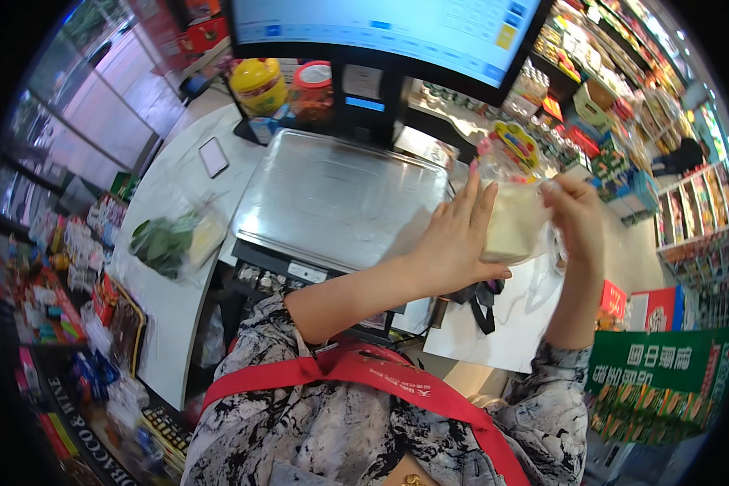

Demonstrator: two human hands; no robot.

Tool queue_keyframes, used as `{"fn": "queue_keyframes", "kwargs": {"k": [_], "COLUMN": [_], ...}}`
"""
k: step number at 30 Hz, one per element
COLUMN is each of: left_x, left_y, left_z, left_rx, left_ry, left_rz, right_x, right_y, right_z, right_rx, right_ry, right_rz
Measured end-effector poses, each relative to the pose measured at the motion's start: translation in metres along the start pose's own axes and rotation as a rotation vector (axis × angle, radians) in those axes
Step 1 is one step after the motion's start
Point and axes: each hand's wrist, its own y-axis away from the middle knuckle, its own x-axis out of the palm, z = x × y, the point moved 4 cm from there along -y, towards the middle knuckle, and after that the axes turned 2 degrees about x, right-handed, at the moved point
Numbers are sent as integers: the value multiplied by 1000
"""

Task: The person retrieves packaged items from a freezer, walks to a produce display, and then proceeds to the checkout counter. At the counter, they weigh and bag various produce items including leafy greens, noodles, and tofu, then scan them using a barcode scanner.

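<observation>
A pale yellow, squared block (512, 223), its kind not clear, is above the counter to the right of the scale, with thin clear plastic about it. My left hand (452, 234) lies against its left side, fingers stretched up and thumb under its lower edge. At the upper right, my right hand (574, 209) pinches the plastic between thumb and fingers; this hand is slightly blurred. My left forearm crosses the front right corner of a steel weighing platform (340, 194). On the left counter are a clear bag of green leaves (164, 243) and a wrapped pale block (208, 237).
A lit screen (376, 36) stands behind the scale, beside a yellow tub (258, 85) and a red-lidded jar (313, 91). A phone (213, 157) lies on the white counter (158, 340). Black straps (483, 307) hang over the right counter (516, 322). Stocked shelves and a person (683, 158) are farther right.
</observation>
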Motion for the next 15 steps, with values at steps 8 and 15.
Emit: {"fn": "queue_keyframes", "kwargs": {"k": [8, 15], "left_x": [-65, -111], "left_y": [74, 135], "left_z": [131, 210], "left_rx": [-294, -531], "left_ry": [311, 483], "left_rz": [37, -27], "right_x": [214, 268], "right_y": [-31, -58], "right_z": [44, 54], "right_rx": [-190, -88], "right_ry": [273, 238], "right_rz": [390, 561]}}
